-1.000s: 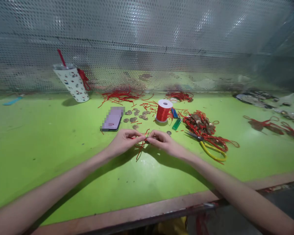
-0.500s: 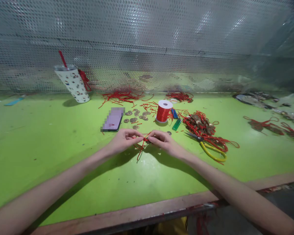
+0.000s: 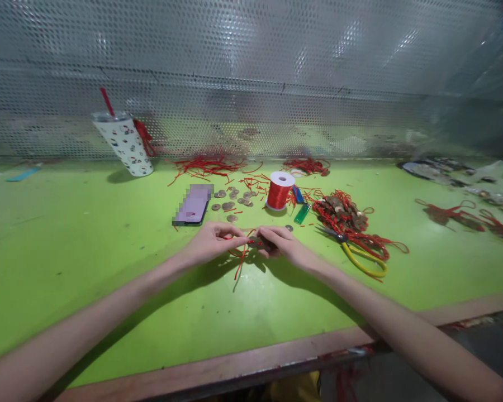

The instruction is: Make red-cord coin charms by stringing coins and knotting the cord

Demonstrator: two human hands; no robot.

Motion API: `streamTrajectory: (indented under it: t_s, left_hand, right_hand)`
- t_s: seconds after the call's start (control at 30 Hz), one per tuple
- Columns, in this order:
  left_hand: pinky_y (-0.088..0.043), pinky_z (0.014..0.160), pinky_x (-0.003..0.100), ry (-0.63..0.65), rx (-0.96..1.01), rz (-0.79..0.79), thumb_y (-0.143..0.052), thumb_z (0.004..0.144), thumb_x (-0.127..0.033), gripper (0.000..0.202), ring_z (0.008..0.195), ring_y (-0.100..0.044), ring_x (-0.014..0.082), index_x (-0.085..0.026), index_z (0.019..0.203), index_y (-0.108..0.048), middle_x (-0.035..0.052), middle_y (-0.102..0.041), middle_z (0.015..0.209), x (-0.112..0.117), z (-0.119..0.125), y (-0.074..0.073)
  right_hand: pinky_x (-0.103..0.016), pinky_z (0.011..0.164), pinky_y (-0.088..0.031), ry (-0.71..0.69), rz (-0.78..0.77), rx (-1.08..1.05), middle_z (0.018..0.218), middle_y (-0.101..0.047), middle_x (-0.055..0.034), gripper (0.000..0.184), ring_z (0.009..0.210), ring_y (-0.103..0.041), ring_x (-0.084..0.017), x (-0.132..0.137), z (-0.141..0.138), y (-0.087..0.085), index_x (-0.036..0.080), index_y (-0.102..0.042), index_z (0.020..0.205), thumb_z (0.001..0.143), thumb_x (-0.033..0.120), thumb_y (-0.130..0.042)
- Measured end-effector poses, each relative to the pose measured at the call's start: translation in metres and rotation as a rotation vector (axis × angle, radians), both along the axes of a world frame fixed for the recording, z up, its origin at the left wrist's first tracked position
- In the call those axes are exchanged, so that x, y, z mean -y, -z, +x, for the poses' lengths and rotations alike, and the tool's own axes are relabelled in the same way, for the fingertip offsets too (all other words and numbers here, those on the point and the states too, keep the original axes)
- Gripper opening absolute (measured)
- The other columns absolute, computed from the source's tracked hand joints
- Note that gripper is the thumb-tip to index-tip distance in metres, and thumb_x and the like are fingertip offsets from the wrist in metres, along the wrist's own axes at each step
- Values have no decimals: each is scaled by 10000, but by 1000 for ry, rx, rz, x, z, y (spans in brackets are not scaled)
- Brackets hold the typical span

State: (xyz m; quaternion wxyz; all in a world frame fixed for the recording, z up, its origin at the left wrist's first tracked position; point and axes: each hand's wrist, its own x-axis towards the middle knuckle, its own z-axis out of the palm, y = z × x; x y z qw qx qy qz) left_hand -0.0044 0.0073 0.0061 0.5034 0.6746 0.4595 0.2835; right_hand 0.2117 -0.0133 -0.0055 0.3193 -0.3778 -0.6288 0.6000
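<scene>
Between thumb and fingers, my left hand (image 3: pixel 218 241) pinches a red cord (image 3: pixel 240 267), whose loose ends hang below the fingertips. Closed on a few bronze-coloured coins (image 3: pixel 255 243) is my right hand (image 3: pixel 281 243); red cord runs through them and joins the two hands. Just beyond my hands, several loose coins (image 3: pixel 228 206) with holes lie on the green table. A spool of red cord (image 3: pixel 278 192) stands upright behind my right hand. Yellow-handled scissors (image 3: pixel 364 261) lie to the right of it, beside a heap of coins strung on red cord (image 3: pixel 341 212).
A phone (image 3: pixel 194 204) lies behind my left hand. Green (image 3: pixel 302 214) and blue (image 3: pixel 298 195) lighters are by the spool. A patterned tumbler (image 3: pixel 126 144) with a straw stands back left. Red cord pieces (image 3: pixel 209 165) lie along the perforated metal screen (image 3: pixel 235 111). More corded coins (image 3: pixel 455 215) lie right.
My right-hand fingers have shifted slightly right and turned, so the coins between the hands now show more. The left hand has barely moved and keeps its pinch on the cord.
</scene>
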Motion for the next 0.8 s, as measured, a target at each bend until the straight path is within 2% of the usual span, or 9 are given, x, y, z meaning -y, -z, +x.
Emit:
streamTrajectory:
  t_s: [0.1,0.17,0.3,0.4,0.47,0.63,0.73,0.8]
  left_hand:
    - [-306,466,257,21,16,37,-774,766,-465,296,465,-435,113,-170,778,-782,-12,-526,503,3,1,-1]
    - [-322,461,258,32,1,131,-740,808,-465,301,466,-445,114,-169,829,-788,1,-571,533,6,0,1]
    - [-450,559,300,100,-139,524,-665,881,-436,269,588,-582,167,-217,957,-802,77,-738,751,10,-9,9]
    - [-482,621,316,133,-307,780,-609,912,-382,233,614,-615,187,-270,984,-800,60,-704,663,8,-17,16]
    - [-483,634,307,130,-405,874,-586,926,-372,250,635,-637,190,-270,1025,-791,58,-705,666,7,-18,18]
    - [-469,623,293,35,-621,940,-492,999,-389,350,739,-697,211,-176,1110,-747,125,-779,987,6,-12,18]
    - [-491,656,315,-8,-636,888,-448,1020,-357,373,839,-718,248,-128,1163,-705,166,-743,1171,7,-9,17]
    - [-516,749,341,-1,-532,832,-454,1015,-340,358,960,-711,267,-136,1209,-675,165,-706,1262,9,-6,15]
  right_hand:
    - [-275,507,-242,-7,-56,11,590,-536,21,434,508,-365,-114,-2,1,1,196,-603,885,982,593,-459]
    - [-274,481,-206,-25,-129,6,564,-536,26,430,474,-334,-108,-3,3,3,195,-604,901,984,589,-452]
    - [-283,474,-191,-149,-168,6,575,-517,23,434,476,-294,-98,-7,7,3,187,-622,812,956,581,-507]
    - [-274,502,-246,-145,-103,19,648,-533,16,369,529,-349,-100,-6,7,0,181,-659,827,887,546,-646]
    - [-272,527,-295,-67,-22,36,698,-563,5,352,576,-415,-114,-5,6,-1,182,-667,857,875,533,-677]
    - [-293,608,-381,227,358,200,769,-633,-19,260,658,-507,-140,-4,3,6,184,-638,835,930,426,-642]
    - [-298,630,-408,255,427,261,771,-652,-22,222,664,-536,-145,-5,3,13,183,-623,832,946,374,-618]
    - [-300,639,-425,245,421,262,772,-658,-26,217,674,-555,-150,-4,2,15,179,-623,834,946,365,-615]
